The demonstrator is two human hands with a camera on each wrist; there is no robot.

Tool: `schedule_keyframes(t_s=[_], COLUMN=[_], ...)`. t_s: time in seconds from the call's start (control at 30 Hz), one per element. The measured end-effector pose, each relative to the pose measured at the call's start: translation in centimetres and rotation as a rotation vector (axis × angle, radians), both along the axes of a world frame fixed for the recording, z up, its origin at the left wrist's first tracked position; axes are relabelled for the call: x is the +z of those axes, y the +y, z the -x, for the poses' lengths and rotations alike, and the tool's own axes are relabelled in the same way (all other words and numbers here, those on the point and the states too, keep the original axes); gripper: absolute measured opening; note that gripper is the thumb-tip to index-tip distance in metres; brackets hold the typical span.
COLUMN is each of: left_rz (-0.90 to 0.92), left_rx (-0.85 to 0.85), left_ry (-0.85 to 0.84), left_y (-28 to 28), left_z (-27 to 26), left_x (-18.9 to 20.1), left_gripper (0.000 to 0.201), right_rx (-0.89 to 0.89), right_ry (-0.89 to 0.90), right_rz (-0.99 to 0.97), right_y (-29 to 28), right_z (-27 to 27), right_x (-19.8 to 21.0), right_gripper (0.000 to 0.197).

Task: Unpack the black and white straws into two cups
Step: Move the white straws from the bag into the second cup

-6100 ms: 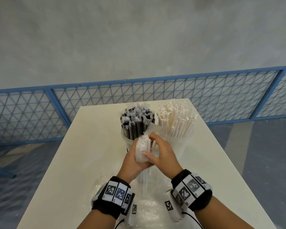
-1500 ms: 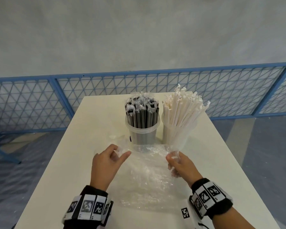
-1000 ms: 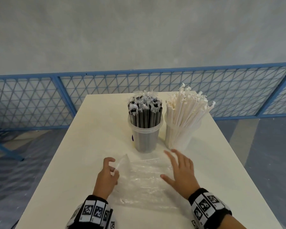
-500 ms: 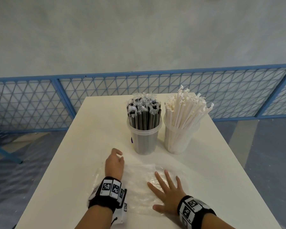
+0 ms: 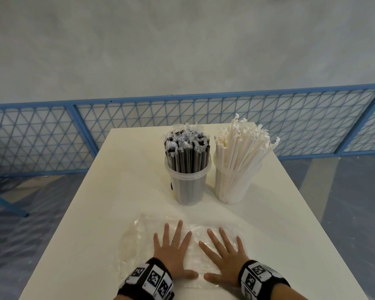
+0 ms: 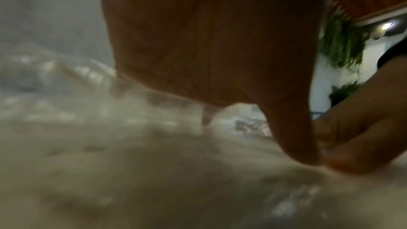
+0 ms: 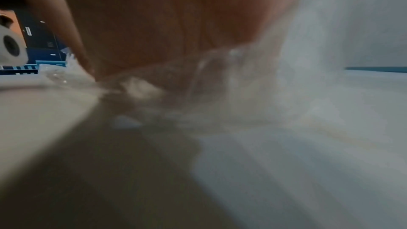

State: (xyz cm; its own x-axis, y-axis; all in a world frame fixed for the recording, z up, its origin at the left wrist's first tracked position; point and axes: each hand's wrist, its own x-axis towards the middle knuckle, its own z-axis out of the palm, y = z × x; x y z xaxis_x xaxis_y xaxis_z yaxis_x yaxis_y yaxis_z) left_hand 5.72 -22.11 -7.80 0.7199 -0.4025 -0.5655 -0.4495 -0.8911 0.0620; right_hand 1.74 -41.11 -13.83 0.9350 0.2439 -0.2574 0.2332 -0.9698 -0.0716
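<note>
Black straws (image 5: 187, 148) stand upright in a clear cup (image 5: 188, 187) at the table's middle. White straws (image 5: 243, 146) fan out of a second clear cup (image 5: 232, 187) just to its right. Nearer me, an empty clear plastic bag (image 5: 139, 237) lies flat on the table. My left hand (image 5: 173, 252) and right hand (image 5: 223, 254) press down on it side by side, palms flat and fingers spread. In the wrist views I see only my left palm (image 6: 209, 41) and right palm (image 7: 165, 23) up close on blurred plastic.
The white table (image 5: 121, 169) runs away from me, with drop-offs on both long sides. A blue mesh fence (image 5: 52, 137) and a grey wall stand behind its far edge.
Both hands have let go of the bag and flattened onto it. The left hand uncurled and spread its fingers; the right slid closer beside it. The bag now lies smoothed out.
</note>
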Motion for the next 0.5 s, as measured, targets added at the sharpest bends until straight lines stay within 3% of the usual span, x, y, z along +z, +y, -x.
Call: schedule_keyframes(t_s=[0.13, 0.23, 0.37, 0.43, 0.5], left_rz=[-0.016, -0.04, -0.076, -0.117, -0.146], left_rx=[-0.017, -0.028, -0.015, -0.055, -0.075], left_ry=[0.104, 0.103, 0.145, 0.168, 0.139], left_y=[3.2, 6.0, 7.9, 7.5, 6.3], left_z=[-0.9, -1.4, -1.4, -1.6, -2.1], left_x=[-2.0, -1.9, -0.3, 1.0, 2.9], left_gripper=[0.106, 0.106, 0.109, 0.118, 0.131], right_rx=[-0.029, 0.058, -0.139, -0.113, -0.032], right_ry=[0.017, -0.037, 0.081, 0.227, 0.166], right_rz=[-0.024, 0.039, 0.043, 0.026, -0.092], right_y=[-0.9, -2.4, -4.0, -4.2, -4.1], right_z=[-0.4, -0.5, 0.5, 0.6, 0.3], right_x=[0.1, 2.3, 3.3, 4.6, 5.2], right_gripper=[0.092, 0.083, 0.063, 0.061, 0.066])
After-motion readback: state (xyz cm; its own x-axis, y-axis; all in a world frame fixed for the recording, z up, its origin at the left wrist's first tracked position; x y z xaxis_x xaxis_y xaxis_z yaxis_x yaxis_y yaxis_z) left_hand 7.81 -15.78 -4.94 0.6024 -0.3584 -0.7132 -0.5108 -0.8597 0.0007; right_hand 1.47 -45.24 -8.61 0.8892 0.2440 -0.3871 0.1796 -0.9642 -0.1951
